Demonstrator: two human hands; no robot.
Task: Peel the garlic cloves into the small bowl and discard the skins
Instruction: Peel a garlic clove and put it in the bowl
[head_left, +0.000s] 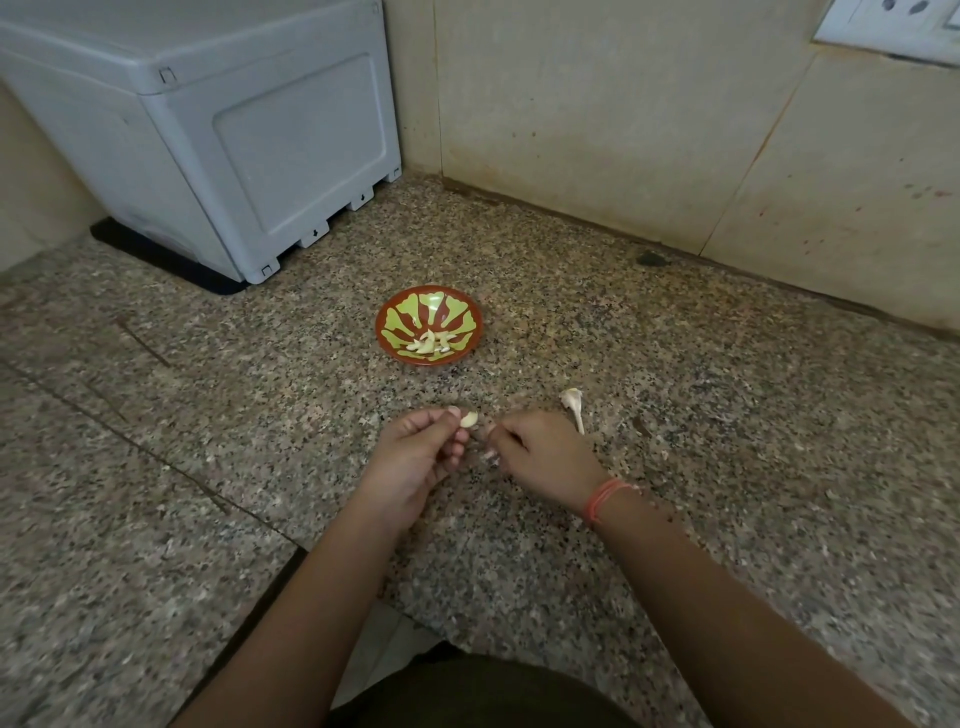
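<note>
Left grip: the left hand (415, 449) is closed on one garlic clove (469, 419), pinched between thumb and fingertips and held just above the table (208, 415).
Right grip: the right hand (543, 452) has its fingers curled, the tips drawn together just beside the clove. I cannot tell whether they hold a scrap of skin.
Wrist: one orange thread band (605, 499) on the right wrist.
Refuse: one dry garlic stalk (571, 408) lies on the table just beyond the right hand. Any loose skins are hard to tell apart from the stone's speckle.
Small bowl: the small bowl (400, 312), red with green petals, stands farther out, apart from both hands.
In the bowl: peeled cloves (428, 344) heaped at its near side.
Back: one grey box (234, 130) in the far left corner and a wall socket (893, 21) at the far right.
Done: several cloves appear to be peeled and already in the bowl.
Left: the clove in hand looks nearly or wholly bare and has yet to go in. The stalk and any skins are not yet discarded.
Count: one clove in hand, roughly five or six in the bowl (too small to be sure), one bowl, one stalk. No other unpeeled clove is visible.
</note>
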